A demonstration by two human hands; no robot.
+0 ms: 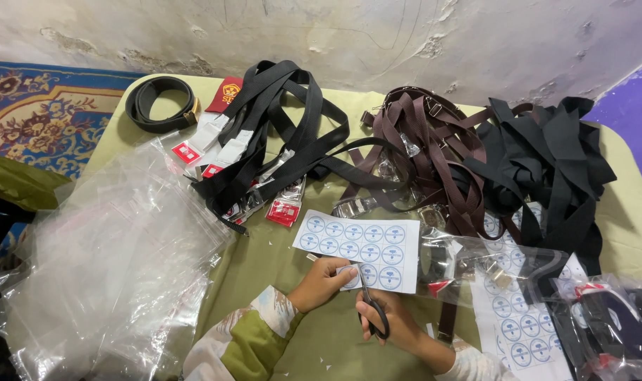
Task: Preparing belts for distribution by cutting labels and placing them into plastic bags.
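left hand (pixel 323 282): pinching the near edge of a white paper sheet of round blue stickers (pixel 359 247) lying on the olive-green tablecloth (pixel 278 261)
right hand (pixel 391 321): closed through the loops of black-handled scissors (pixel 372 307), blades at the sheet's lower edge
nearby: clear plastic bags (pixel 109 268) to the left; black fabric straps (pixel 285 134) and brown straps (pixel 433 155) behind

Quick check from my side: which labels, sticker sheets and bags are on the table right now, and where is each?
White sticker sheet with blue round labels: table centre, held by left hand, scissors in right hand.
Second white sheet of blue round labels: lower right, partly under bags.
Small red-and-white tags: on black strap ends, centre-left.
Clear plastic bags, empty: heaped at left.
Clear bag holding a dark belt: far right.
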